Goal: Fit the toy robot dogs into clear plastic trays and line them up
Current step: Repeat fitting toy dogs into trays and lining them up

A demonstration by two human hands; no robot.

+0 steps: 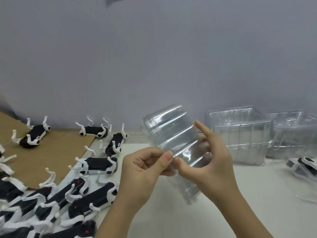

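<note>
Toy robot dogs (pixel 101 164) on backs, legs up, crowd desk (pixel 171 220) L side, some on cardboard sheet (pixel 51 152). Left grip (pixel 145 170) pinches near edge of clear tray (pixel 171 133), held tilted above desk, ctr. Right grip (pixel 211 162) holds same tray: thumb in front, fingers behind, index straight. Tray stacks (pixel 240 134) stand R by wall (pixel 154 57).

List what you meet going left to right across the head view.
Loose toy robot dogs → left hand → held clear tray → right hand → stack of clear trays → second tray stack → lone toy robot dog.
</note>
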